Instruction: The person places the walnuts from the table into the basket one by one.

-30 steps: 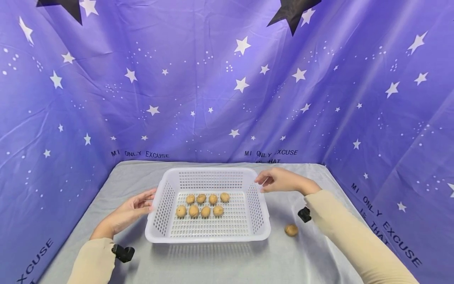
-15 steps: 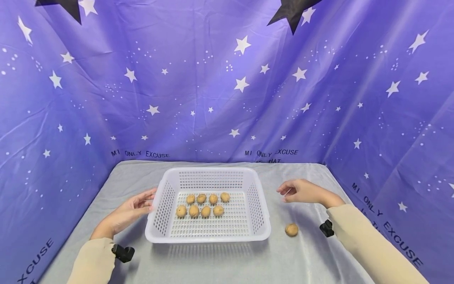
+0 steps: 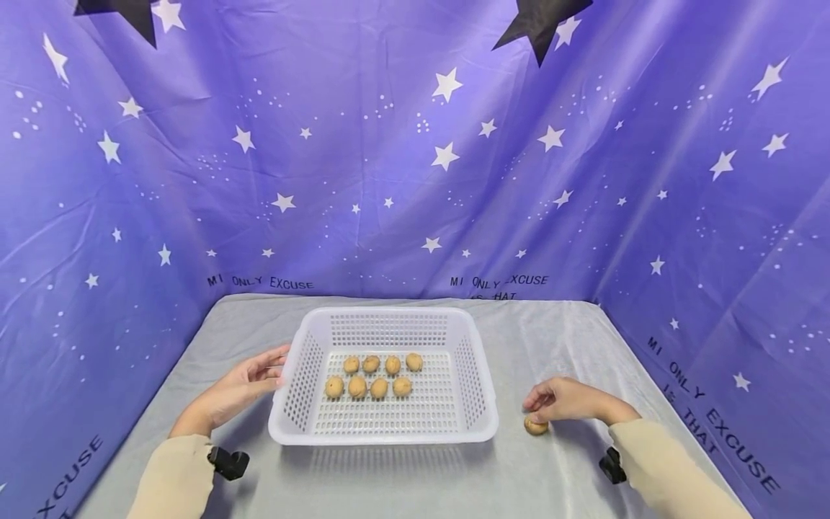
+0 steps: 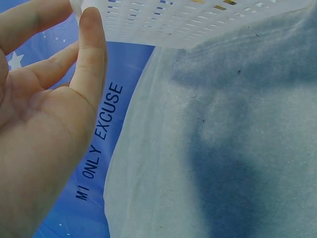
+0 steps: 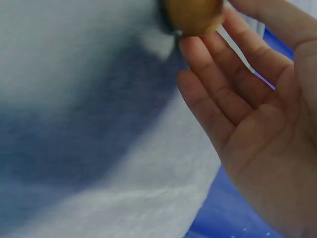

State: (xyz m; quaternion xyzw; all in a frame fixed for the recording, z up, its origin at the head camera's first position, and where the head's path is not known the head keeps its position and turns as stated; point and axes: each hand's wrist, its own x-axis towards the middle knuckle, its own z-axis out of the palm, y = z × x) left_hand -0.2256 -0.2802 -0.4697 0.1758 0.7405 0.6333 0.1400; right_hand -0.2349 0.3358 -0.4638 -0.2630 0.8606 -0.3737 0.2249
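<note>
A white plastic basket (image 3: 382, 437) with perforated walls stands on the cloth-covered table. Inside it several walnuts (image 3: 357, 388) lie in two rows. My left hand (image 3: 236, 386) touches the outer left side of the basket with extended fingers; in the left wrist view its thumb (image 4: 91, 34) rests against the basket wall (image 4: 148, 25). To the right of the basket, my right hand (image 3: 570, 400) pinches a single walnut (image 3: 536, 428) that is low at the table surface. The right wrist view has this walnut (image 5: 194, 15) at the fingertips, partly cut off by the frame's top edge.
Grey cloth (image 3: 415, 483) covers the table. A purple-blue curtain (image 3: 363, 158) printed with stars closes off the back and both sides. Each sleeve carries a black wrist camera (image 3: 612, 466).
My right hand has left the basket's right side, moved right and down to the lone walnut, and taken hold of it. The left hand stays at the basket.
</note>
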